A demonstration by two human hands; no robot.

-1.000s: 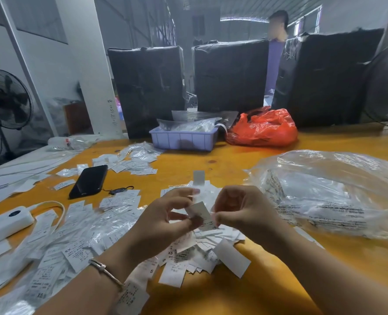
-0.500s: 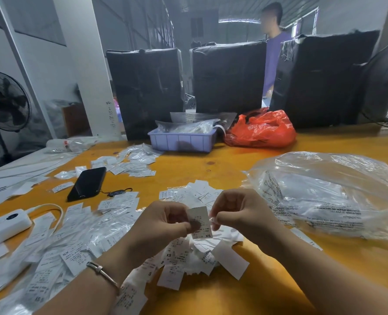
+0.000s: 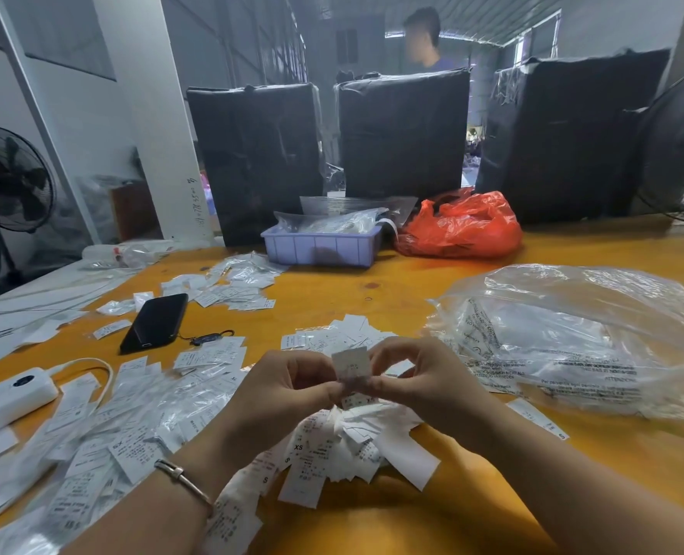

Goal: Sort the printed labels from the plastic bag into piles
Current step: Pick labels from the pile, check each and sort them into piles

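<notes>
Small white printed label (image 3: 350, 364): pinched upright between left hand (image 3: 288, 388) and right hand (image 3: 420, 384), near table's front edge, for reading.

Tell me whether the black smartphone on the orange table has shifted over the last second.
No. The black smartphone lies where it was, just left of the small black keyring, with the same white labels beside it; only the camera view drifted slightly.

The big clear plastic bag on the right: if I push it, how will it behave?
The clear plastic bag looks crumpled and puffed, so it would probably crumple rather than slide as one piece. It seems light for its size, holding only thin labels. Its glossy film may be slippery on the table.
</notes>
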